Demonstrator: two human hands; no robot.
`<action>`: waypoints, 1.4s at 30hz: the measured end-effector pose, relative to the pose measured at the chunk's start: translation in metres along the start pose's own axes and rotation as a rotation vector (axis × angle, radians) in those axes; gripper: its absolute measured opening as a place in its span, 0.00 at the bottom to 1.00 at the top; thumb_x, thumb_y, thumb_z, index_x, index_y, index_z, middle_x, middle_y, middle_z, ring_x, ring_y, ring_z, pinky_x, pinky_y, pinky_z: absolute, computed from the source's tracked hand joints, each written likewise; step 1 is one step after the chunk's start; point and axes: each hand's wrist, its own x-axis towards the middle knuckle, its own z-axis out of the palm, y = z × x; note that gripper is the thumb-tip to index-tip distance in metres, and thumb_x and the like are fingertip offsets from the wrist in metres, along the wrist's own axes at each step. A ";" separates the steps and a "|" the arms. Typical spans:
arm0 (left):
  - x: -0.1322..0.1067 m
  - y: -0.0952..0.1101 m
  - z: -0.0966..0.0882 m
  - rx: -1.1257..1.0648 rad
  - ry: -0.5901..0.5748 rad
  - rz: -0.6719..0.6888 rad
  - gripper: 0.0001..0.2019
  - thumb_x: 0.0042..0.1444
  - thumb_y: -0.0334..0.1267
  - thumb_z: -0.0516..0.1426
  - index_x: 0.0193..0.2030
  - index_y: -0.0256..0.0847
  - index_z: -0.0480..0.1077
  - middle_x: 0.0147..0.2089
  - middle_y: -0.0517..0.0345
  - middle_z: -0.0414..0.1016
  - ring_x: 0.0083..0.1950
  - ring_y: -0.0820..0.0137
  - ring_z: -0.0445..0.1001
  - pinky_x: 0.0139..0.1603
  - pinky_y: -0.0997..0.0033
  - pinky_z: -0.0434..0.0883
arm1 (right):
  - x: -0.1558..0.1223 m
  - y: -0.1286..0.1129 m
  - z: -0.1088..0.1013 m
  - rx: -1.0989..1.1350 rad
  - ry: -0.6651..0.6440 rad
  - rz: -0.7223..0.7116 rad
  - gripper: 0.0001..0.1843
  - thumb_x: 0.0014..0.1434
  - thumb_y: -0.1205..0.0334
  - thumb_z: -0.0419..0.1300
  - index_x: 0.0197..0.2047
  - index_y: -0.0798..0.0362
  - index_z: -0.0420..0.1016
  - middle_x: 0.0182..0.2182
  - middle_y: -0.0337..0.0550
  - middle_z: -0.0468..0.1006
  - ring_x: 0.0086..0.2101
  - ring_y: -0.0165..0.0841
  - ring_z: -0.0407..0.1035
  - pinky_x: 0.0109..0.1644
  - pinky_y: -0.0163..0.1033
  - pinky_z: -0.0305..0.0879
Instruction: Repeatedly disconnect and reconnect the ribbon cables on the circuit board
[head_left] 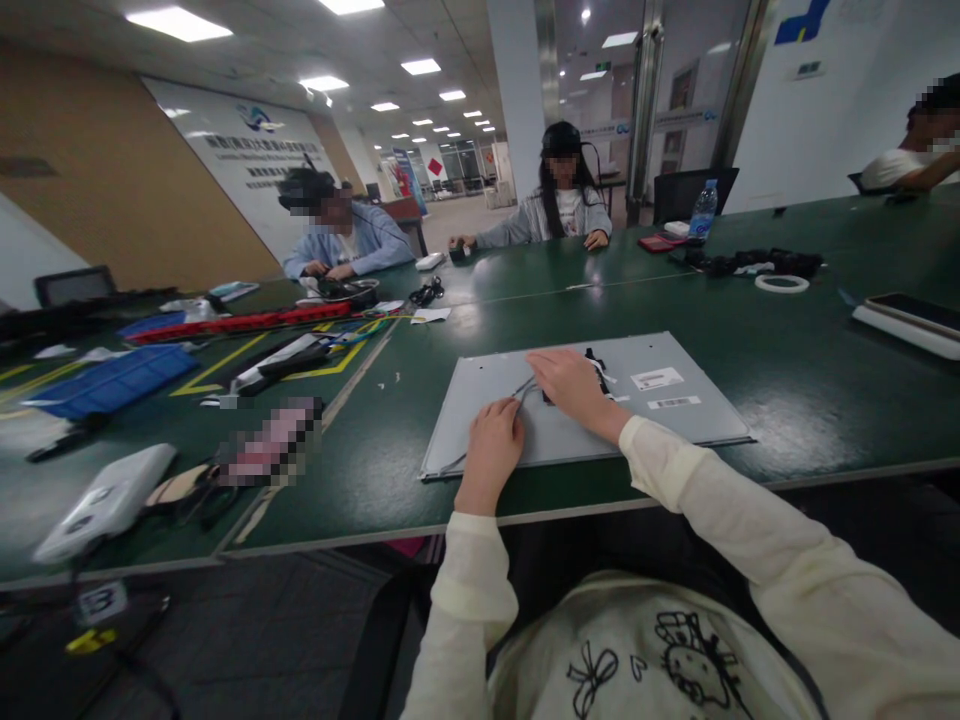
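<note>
From where I'm standing, left to right: white device (105, 505) near the desk edge, blue tray (112, 380) behind it, then the left hand (493, 440) over the left part of the grey panel (559, 435), which lies flat on the desk (420, 510) right in front of the wearer. Left fingers look pinched on a thin grey strip (523, 390) running across the panel. Right hand (574, 388) is laid over the middle, its fingers near the strip's far end; can't tell if they grip or just press. Black part (598, 368) half hidden beside it, white label (657, 378) further right, then bottle (703, 210) and white ring (781, 284) well back. To do this well, I'd say: light pinch, strip low and untwisted, right palm off the black part, no leaning on the panel.
</note>
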 end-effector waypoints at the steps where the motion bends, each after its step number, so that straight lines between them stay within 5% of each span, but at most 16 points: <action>1: 0.000 0.001 0.000 -0.002 0.001 0.002 0.19 0.61 0.29 0.48 0.57 0.37 0.70 0.59 0.47 0.72 0.60 0.62 0.68 0.62 0.61 0.65 | 0.000 0.000 0.001 -0.003 -0.010 -0.020 0.15 0.68 0.68 0.49 0.51 0.59 0.75 0.48 0.54 0.77 0.48 0.40 0.70 0.54 0.44 0.60; 8: -0.002 0.003 -0.003 -0.016 -0.004 -0.016 0.19 0.61 0.28 0.48 0.57 0.39 0.70 0.59 0.49 0.72 0.60 0.62 0.70 0.63 0.61 0.65 | -0.015 -0.015 0.009 -0.016 -0.269 -0.276 0.11 0.66 0.72 0.53 0.42 0.62 0.77 0.42 0.53 0.79 0.43 0.39 0.71 0.52 0.43 0.61; 13: -0.003 0.003 -0.003 0.001 0.008 -0.034 0.20 0.60 0.28 0.48 0.58 0.37 0.67 0.58 0.47 0.73 0.58 0.61 0.70 0.61 0.60 0.66 | -0.017 -0.019 0.008 -0.015 -0.294 -0.272 0.09 0.64 0.72 0.55 0.40 0.62 0.77 0.40 0.53 0.79 0.43 0.39 0.71 0.51 0.44 0.61; 20: 0.002 0.007 -0.005 0.058 -0.065 0.013 0.26 0.62 0.28 0.46 0.67 0.37 0.57 0.69 0.45 0.61 0.68 0.61 0.62 0.65 0.57 0.62 | -0.015 -0.019 0.011 0.005 -0.329 -0.241 0.12 0.65 0.72 0.52 0.44 0.64 0.77 0.42 0.55 0.78 0.44 0.38 0.72 0.52 0.43 0.61; 26: 0.019 0.015 -0.019 0.146 -0.210 -0.104 0.24 0.65 0.30 0.43 0.68 0.33 0.55 0.60 0.38 0.71 0.62 0.58 0.69 0.61 0.53 0.63 | -0.017 -0.024 -0.002 0.073 -0.374 -0.288 0.15 0.66 0.63 0.53 0.44 0.63 0.77 0.42 0.56 0.79 0.45 0.42 0.72 0.61 0.50 0.54; 32: 0.041 0.008 -0.021 0.205 -0.243 -0.127 0.25 0.65 0.31 0.44 0.69 0.35 0.53 0.54 0.37 0.75 0.56 0.57 0.74 0.58 0.53 0.65 | -0.036 -0.030 -0.019 0.152 -0.416 -0.250 0.27 0.66 0.49 0.53 0.58 0.61 0.70 0.54 0.59 0.74 0.54 0.46 0.67 0.68 0.61 0.39; 38: 0.051 -0.003 -0.009 0.138 -0.222 -0.146 0.21 0.66 0.38 0.45 0.63 0.39 0.60 0.56 0.40 0.74 0.60 0.54 0.71 0.62 0.41 0.59 | -0.053 -0.037 -0.026 0.179 -0.438 -0.233 0.35 0.65 0.44 0.51 0.65 0.62 0.62 0.63 0.62 0.63 0.62 0.48 0.59 0.68 0.61 0.44; 42: 0.052 -0.016 0.000 0.002 -0.230 -0.144 0.22 0.65 0.41 0.47 0.65 0.43 0.58 0.65 0.42 0.67 0.70 0.55 0.59 0.66 0.39 0.54 | -0.063 -0.041 -0.033 0.184 -0.439 -0.219 0.36 0.66 0.43 0.50 0.65 0.63 0.62 0.65 0.61 0.60 0.63 0.47 0.56 0.68 0.56 0.47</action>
